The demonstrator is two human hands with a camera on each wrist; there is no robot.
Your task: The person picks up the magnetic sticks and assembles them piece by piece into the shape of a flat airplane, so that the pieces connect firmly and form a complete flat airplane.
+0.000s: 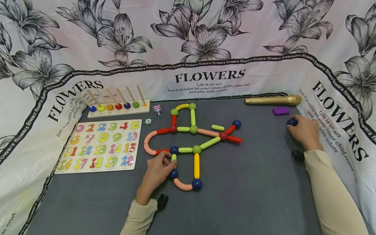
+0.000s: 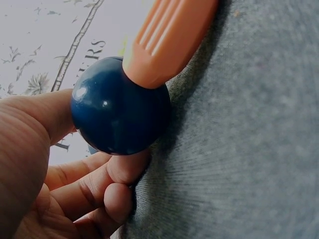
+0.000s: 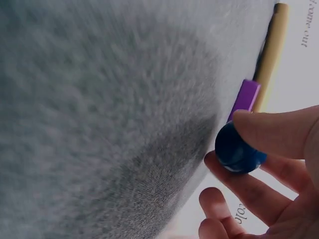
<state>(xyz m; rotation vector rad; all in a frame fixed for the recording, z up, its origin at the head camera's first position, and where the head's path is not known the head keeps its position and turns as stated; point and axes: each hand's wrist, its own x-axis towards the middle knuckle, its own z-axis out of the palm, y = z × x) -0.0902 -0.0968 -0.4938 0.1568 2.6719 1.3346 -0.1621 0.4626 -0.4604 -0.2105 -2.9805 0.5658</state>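
Magnetic rods and balls lie joined in a fish-like outline on the grey table (image 1: 249,195). At its lower left, my left hand (image 1: 158,170) pinches a short green rod (image 1: 174,157) between two blue balls. The lower blue ball (image 2: 119,109) fills the middle of the left wrist view, joined to a salmon curved rod (image 2: 169,40); it hides the green rod there. Far to the right, my right hand (image 1: 306,132) holds a loose blue ball (image 3: 234,149) between thumb and fingers, near a purple block (image 1: 280,111).
A gold microphone-like tube (image 1: 273,100) lies at the back right. A number board (image 1: 101,166) and a peg stand (image 1: 117,112) are at the left, with a small figurine (image 1: 157,109) and a round chip (image 1: 148,121) beside them. One loose green rod (image 1: 217,127) lies above the outline's tail.
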